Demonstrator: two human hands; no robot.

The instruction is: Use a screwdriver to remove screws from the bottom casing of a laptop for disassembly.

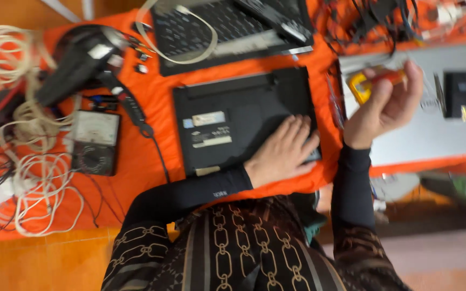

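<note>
Pressed the left hand flat, with open fingers, on the near right corner of the black laptop, laid underside up on the orange cloth. Held a small orange and yellow tool in the right hand, gripped closed around it, raised over a grey panel; perhaps a screwdriver, too blurred to be sure. Judged as the steadying stage, with the tool not yet at the case. Called next for a careful lowering of the tip and a firm left palm. Noted a multimeter at the left.
</note>
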